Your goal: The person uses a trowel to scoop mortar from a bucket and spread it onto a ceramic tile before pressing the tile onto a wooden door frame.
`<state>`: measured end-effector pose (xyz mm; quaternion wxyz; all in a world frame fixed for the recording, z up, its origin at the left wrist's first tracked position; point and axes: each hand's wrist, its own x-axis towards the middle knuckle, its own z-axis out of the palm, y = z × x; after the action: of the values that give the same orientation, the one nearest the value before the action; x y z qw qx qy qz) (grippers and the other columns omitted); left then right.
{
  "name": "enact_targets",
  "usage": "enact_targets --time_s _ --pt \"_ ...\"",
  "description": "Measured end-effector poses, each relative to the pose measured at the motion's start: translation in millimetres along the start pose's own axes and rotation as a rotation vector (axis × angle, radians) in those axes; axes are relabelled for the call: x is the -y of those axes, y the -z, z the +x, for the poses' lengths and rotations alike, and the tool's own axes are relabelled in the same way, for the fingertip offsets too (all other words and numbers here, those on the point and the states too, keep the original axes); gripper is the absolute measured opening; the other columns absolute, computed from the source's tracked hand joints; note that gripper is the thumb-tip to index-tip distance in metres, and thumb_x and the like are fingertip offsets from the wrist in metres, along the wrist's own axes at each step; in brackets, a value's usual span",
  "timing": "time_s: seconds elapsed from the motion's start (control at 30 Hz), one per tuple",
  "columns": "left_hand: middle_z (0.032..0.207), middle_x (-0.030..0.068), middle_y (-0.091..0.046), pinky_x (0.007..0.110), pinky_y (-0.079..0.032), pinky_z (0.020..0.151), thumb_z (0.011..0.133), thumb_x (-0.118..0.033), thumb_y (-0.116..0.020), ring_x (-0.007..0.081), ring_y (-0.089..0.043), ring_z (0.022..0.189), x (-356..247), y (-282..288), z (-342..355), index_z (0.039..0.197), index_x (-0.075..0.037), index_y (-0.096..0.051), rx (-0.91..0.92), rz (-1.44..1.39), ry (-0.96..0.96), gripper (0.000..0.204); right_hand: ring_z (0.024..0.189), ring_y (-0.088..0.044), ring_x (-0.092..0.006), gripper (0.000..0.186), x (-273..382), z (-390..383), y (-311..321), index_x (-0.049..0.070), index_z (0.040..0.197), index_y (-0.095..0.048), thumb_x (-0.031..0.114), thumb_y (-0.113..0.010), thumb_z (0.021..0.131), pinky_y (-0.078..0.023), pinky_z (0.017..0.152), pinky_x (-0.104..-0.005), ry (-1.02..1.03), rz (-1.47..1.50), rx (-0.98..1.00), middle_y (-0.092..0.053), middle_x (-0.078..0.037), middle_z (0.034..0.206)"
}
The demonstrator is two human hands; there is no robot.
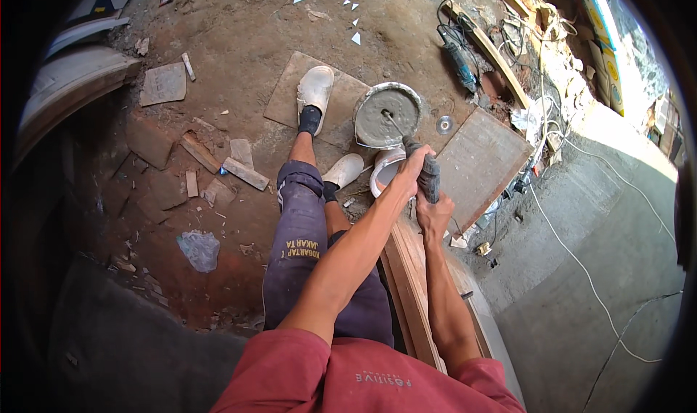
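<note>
A dark power tool (428, 178) is held in both hands, pointing forward and slightly left. My left hand (414, 168) is closed around its upper part, and my right hand (434, 214) grips it lower down, toward the rear. Its metal rod (394, 125) reaches into a white bucket (356, 115) of wet grey mortar (380, 104). Beside that bucket, just below it and partly hidden by my left hand, is a second white container (380, 173). My feet in white shoes (315, 92) are left of both containers, one on a flat board (283, 97).
A teal angle grinder (457, 61) lies beside wooden strips (501, 64) and tangled cables. A metal disc (445, 125) and a square panel (483, 173) are right of the bucket. Long planks (406, 289) run beside my legs. Rubble (160, 144) and a plastic bag (198, 250) litter the left side.
</note>
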<state>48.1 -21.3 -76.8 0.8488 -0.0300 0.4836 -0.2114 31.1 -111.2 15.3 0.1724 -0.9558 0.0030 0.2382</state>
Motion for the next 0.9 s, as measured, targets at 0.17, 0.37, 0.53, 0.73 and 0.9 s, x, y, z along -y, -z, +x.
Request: enact_targets --time_s 0.17,0.37,0.53,0.73,0.9 --pt "0.055 -0.0009 -0.051 0.033 -0.04 0.047 0.075 -0.032 -0.068 0.0179 -0.046 0.045 -5 -5 2 0.062 -0.019 -0.049 0.017 -0.012 -0.019 0.027 0.069 -0.067 -0.0439 0.038 3 6 0 -0.009 0.086 -0.067 0.027 -0.073 0.078 -0.05 0.066 -0.046 0.01 -0.02 -0.009 -0.063 -0.03 0.07" --pt "0.054 -0.0007 -0.05 0.032 -0.039 0.046 0.076 -0.032 -0.067 0.0177 -0.045 0.044 -1 -8 0 0.061 -0.019 -0.048 -0.046 -0.026 -0.016 0.027 0.068 -0.068 -0.0433 0.037 1 5 2 -0.009 0.086 -0.067 0.027 -0.073 0.078 -0.051 0.067 -0.0461 -0.02 -0.008 0.019 -0.064 -0.029 0.07" --pt "0.057 -0.0011 -0.051 0.033 -0.04 0.047 0.076 -0.032 -0.067 0.0172 -0.047 0.046 -5 -7 0 0.064 -0.018 -0.049 -0.008 -0.012 -0.03 0.026 0.065 -0.067 -0.0414 0.037 0 4 5 -0.009 0.085 -0.067 0.027 -0.073 0.078 -0.051 0.066 -0.0456 0.001 0.013 0.01 -0.063 -0.029 0.069" --pt "0.057 -0.001 -0.052 0.033 -0.041 0.048 0.076 -0.032 -0.066 0.0173 -0.047 0.047 3 -7 3 0.064 -0.019 -0.05 -0.02 -0.016 -0.03 0.024 0.062 -0.067 -0.0377 0.035 3 5 8 -0.008 0.084 -0.068 0.026 -0.073 0.078 -0.051 0.065 -0.0449 -0.009 0.031 0.016 -0.063 -0.028 0.067" --pt "0.057 -0.0007 -0.052 0.033 -0.041 0.05 0.075 -0.033 -0.067 0.0183 -0.048 0.047 2 -4 10 0.065 -0.018 -0.051 -0.014 -0.013 -0.039 0.024 0.059 -0.067 -0.0332 0.035 -2 7 8 -0.009 0.083 -0.068 0.026 -0.072 0.078 -0.051 0.064 -0.0439 0.019 0.011 0.004 -0.064 -0.026 0.066"
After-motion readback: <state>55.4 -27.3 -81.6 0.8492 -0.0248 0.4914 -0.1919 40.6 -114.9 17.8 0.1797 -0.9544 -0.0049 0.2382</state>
